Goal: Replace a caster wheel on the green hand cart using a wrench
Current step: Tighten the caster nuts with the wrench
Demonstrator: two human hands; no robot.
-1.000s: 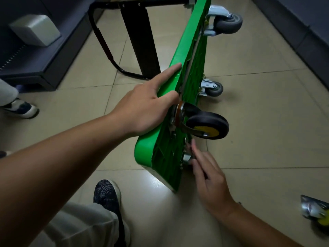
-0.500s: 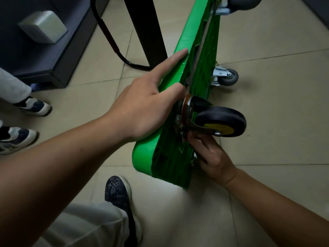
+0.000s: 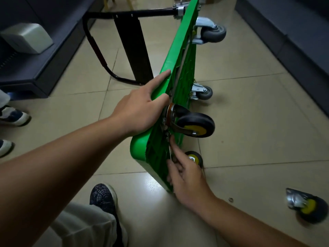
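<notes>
Head view: far left of my left hand (image 3: 142, 111), two shoes (image 3: 12, 114) of someone else stand at the frame's edge. One gray box (image 3: 26, 37) sits on a dark shelf (image 3: 35, 72) beyond them. My own shoe (image 3: 103, 196) is below that hand. Up and left of its fingertips is the cart's one black handle (image 3: 99, 50), folded out over the floor.

The left hand lies spread on the top edge of the cart (image 3: 174, 56), index finger straight along the rim and thumb pressed on the edge. The cart stands on its long side between my hands, running away from me.

I count four casters mounted on it, all sticking out to the right:
- two gray casters (image 3: 213, 33) beyond the left hand;
- one black caster (image 3: 195, 124) with a yellow hub, just right of the left thumb;
- one small caster (image 3: 195, 157), partly hidden behind my right hand (image 3: 187, 179).

The right hand is at the cart's near lower corner. Its thumb and fingers pinch a thin silver wrench (image 3: 170, 152), with the index finger laid along it toward the black caster's plate.

Right of that hand lie one nut (image 3: 230, 199) and, farther out, one loose caster (image 3: 306, 205). A broad strip of tile (image 3: 249, 122) lies between the cart and the dark wall (image 3: 293, 41) at far right.
</notes>
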